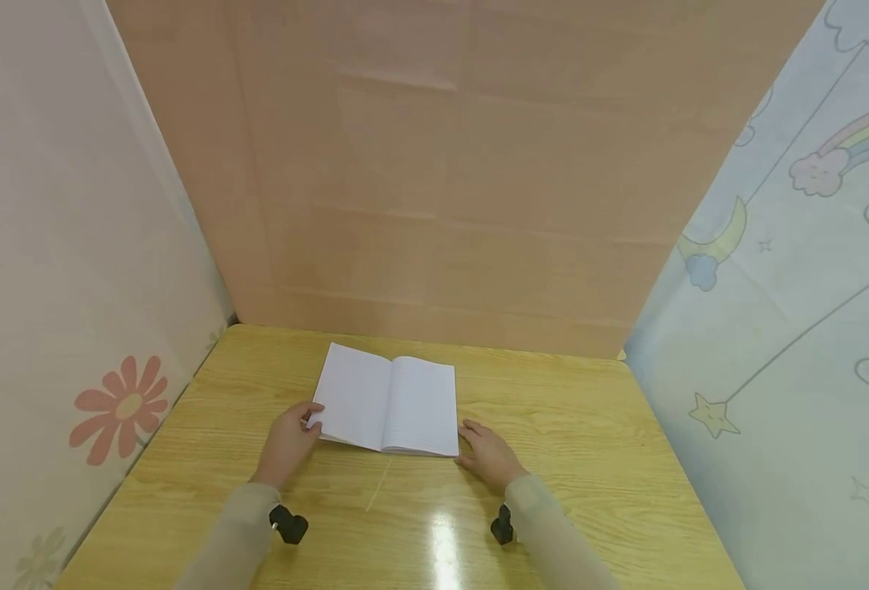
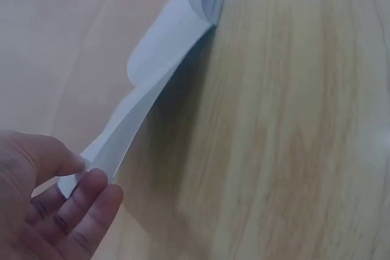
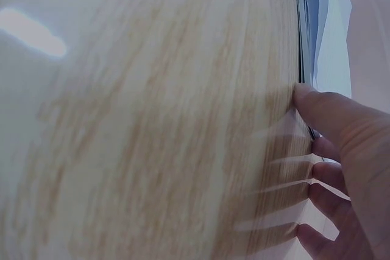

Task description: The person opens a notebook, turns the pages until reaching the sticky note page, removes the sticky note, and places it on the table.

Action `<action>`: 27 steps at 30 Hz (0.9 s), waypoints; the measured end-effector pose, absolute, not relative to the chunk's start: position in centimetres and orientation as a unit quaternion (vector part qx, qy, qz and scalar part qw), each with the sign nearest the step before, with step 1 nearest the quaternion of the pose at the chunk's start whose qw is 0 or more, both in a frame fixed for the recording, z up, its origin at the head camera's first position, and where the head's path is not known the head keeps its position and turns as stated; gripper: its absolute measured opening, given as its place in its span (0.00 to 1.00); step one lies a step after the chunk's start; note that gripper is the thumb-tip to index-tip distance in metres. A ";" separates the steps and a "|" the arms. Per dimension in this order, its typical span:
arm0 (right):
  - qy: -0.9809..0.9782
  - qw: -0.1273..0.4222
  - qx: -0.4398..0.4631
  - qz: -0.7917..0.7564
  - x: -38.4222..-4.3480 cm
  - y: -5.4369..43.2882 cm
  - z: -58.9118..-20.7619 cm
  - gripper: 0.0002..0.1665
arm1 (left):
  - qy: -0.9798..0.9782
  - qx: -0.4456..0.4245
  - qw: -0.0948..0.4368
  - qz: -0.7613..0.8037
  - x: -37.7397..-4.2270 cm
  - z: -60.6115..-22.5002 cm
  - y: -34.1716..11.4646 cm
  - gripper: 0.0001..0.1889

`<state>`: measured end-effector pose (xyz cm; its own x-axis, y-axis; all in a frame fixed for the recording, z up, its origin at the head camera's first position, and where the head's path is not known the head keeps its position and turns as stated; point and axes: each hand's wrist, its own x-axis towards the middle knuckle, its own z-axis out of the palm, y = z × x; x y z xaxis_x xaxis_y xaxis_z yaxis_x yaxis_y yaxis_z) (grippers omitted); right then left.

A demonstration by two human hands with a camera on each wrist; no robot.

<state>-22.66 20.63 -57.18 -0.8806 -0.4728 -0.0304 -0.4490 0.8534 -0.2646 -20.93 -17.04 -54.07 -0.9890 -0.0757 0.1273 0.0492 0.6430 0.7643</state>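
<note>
An open notebook (image 1: 421, 401) lies on the wooden table, its two pale pages spread on either side of the fold. My left hand (image 1: 290, 442) pinches the lower part of its left side between thumb and fingers. In the left wrist view, the pinched sheets (image 2: 116, 144) are lifted off the tabletop and cast a shadow below. At the lower right corner is my right hand (image 1: 491, 456), thumb at the notebook's edge. Its other fingers (image 3: 329, 205) rest along the tabletop beside that edge in the right wrist view.
The wooden table (image 1: 567, 426) reaches back to a tan sheet (image 1: 434, 180). A curtain with a red flower (image 1: 126, 406) hangs on the left, and a patterned one with a star (image 1: 714, 415) on the right. Black wrist mounts (image 1: 289, 524) sit at both cuffs.
</note>
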 end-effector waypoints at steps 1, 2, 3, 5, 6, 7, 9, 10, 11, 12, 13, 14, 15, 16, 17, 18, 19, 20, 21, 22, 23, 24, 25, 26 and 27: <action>0.962 0.047 -0.239 -0.126 -22.7 20.6 -57.2 0.37 | -0.905 0.009 0.070 -0.418 -21.0 -54.3 -17.2 0.14; 0.962 0.047 -0.239 -0.125 -22.7 20.6 -57.2 0.37 | -0.908 0.011 0.066 -0.414 -21.0 -54.5 -17.4 0.13; 0.962 0.047 -0.238 -0.126 -22.7 20.6 -57.2 0.37 | -0.910 0.011 0.060 -0.411 -21.0 -54.7 -17.5 0.13; 0.962 0.047 -0.237 -0.125 -22.7 20.6 -57.3 0.37 | -0.917 0.009 0.052 -0.396 -20.9 -55.0 -17.8 0.13; 0.963 0.048 -0.236 -0.124 -22.7 20.6 -57.2 0.38 | -0.921 0.005 0.048 -0.387 -20.9 -55.1 -17.9 0.12; 0.963 0.049 -0.236 -0.123 -22.7 20.6 -57.2 0.38 | -0.925 0.002 0.045 -0.378 -20.9 -55.3 -18.0 0.12; 0.963 0.049 -0.235 -0.125 -22.7 20.6 -57.3 0.38 | -0.933 -0.004 0.041 -0.357 -20.9 -55.6 -18.2 0.12; 0.963 0.049 -0.235 -0.125 -22.7 20.6 -57.2 0.38 | -0.937 -0.004 0.039 -0.346 -20.9 -55.8 -18.2 0.12; 0.962 0.048 -0.237 -0.126 -22.7 20.6 -57.3 0.38 | -0.940 -0.005 0.034 -0.339 -20.9 -55.9 -18.2 0.12; 0.962 0.048 -0.238 -0.127 -22.7 20.6 -57.3 0.38 | -0.944 -0.005 0.030 -0.329 -21.0 -56.1 -18.3 0.12; 0.962 0.048 -0.237 -0.127 -22.7 20.6 -57.3 0.38 | -0.946 -0.002 0.025 -0.323 -21.0 -56.3 -18.3 0.12; 0.962 0.050 -0.236 -0.127 -22.7 20.6 -57.4 0.38 | -0.948 -0.001 0.020 -0.317 -21.0 -56.4 -18.3 0.13; 0.962 0.050 -0.236 -0.127 -22.7 20.6 -57.4 0.38 | -0.950 0.000 0.015 -0.312 -21.0 -56.5 -18.3 0.13; 0.962 0.050 -0.236 -0.128 -22.8 20.6 -57.4 0.38 | -0.951 0.002 0.010 -0.309 -20.9 -56.5 -18.3 0.13; 0.962 0.050 -0.236 -0.130 -22.8 20.6 -57.4 0.37 | -0.952 0.001 0.007 -0.304 -20.9 -56.6 -18.4 0.13; 0.962 0.052 -0.234 -0.131 -22.8 20.6 -57.4 0.38 | -0.954 0.002 0.005 -0.301 -20.9 -56.6 -18.4 0.13; 0.962 0.053 -0.232 -0.131 -22.8 20.6 -57.3 0.38 | -0.954 0.001 0.004 -0.299 -20.9 -56.7 -18.4 0.13; 0.962 0.051 -0.234 -0.132 -22.8 20.6 -57.3 0.37 | -0.955 0.000 0.003 -0.295 -21.0 -56.7 -18.4 0.13; 0.962 0.049 -0.235 -0.132 -22.8 20.6 -57.3 0.37 | -0.956 0.000 0.003 -0.292 -21.0 -56.7 -18.4 0.13; 0.962 0.049 -0.236 -0.132 -22.8 20.6 -57.4 0.37 | -0.957 0.000 0.003 -0.290 -21.0 -56.7 -18.4 0.13; 0.962 0.049 -0.236 -0.131 -22.8 20.7 -57.4 0.37 | -0.958 -0.002 0.003 -0.287 -21.0 -56.7 -18.4 0.13; 0.961 0.047 -0.238 -0.131 -22.8 20.7 -57.4 0.37 | -0.958 -0.003 0.002 -0.286 -21.1 -56.7 -18.4 0.13; 0.961 0.046 -0.239 -0.131 -22.8 20.7 -57.4 0.37 | -0.959 -0.002 0.001 -0.284 -21.1 -56.8 -18.4 0.13; 0.961 0.044 -0.241 -0.131 -22.8 20.7 -57.5 0.37 | -0.959 -0.002 0.000 -0.283 -21.2 -56.8 -18.4 0.13; 0.961 0.044 -0.240 -0.131 -22.8 20.7 -57.5 0.37 | -0.959 -0.002 -0.001 -0.282 -21.2 -56.7 -18.4 0.14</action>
